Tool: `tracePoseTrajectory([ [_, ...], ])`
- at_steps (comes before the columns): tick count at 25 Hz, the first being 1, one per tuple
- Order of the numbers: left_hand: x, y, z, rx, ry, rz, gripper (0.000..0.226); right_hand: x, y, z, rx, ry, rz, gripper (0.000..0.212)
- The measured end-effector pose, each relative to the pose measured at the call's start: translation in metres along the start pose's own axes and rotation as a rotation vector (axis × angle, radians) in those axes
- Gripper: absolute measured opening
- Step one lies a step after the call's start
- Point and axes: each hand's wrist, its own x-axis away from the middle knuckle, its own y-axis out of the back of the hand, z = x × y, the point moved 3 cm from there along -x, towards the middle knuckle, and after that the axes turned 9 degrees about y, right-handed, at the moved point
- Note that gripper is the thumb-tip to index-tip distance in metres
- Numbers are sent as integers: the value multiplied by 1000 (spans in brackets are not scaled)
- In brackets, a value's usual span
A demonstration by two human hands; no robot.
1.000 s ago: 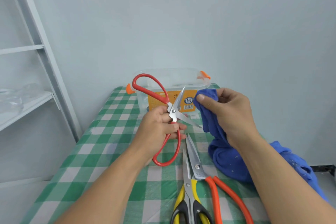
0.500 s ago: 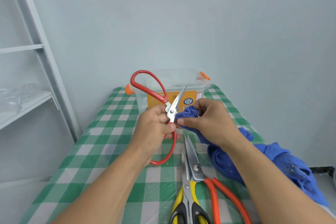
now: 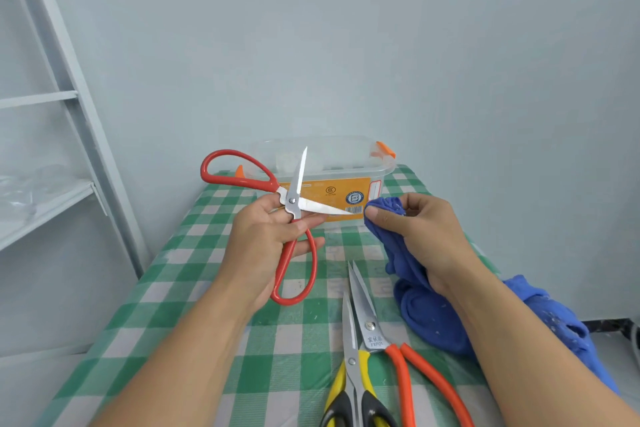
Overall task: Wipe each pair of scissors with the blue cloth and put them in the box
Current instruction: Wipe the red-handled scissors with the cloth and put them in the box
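The red-handled scissors [image 3: 294,198] were held up above the counter [image 3: 214,288], blades spread wide, one pointing up and the other toward the right. The left hand [image 3: 266,243] gripped them at the pivot, its fingers curled round the lower handle loop. Just beside the tip of the lower blade, the right hand [image 3: 424,236] pinched a fold of the blue cloth [image 3: 426,315], whose remainder trailed down onto the counter. The clear box [image 3: 329,156] stood behind. Yellow-handled scissors [image 3: 351,354] and orange-handled scissors [image 3: 372,329] lay nearer, side by side.
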Motion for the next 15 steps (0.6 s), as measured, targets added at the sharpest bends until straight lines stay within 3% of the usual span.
tracePoseTrajectory([
  [5, -3, -4, 5, 207, -20, -64, 41, 8, -19, 11, 19, 126, 175, 15],
  [10, -3, -13, 12, 220, -34, -93, 33, 14, -36, 7, 50, 137, 332, 30],
  [15, 0, -15, 11, 95, -63, -68, 23, 15, -34, 13, 15, 208, 219, 25],
])
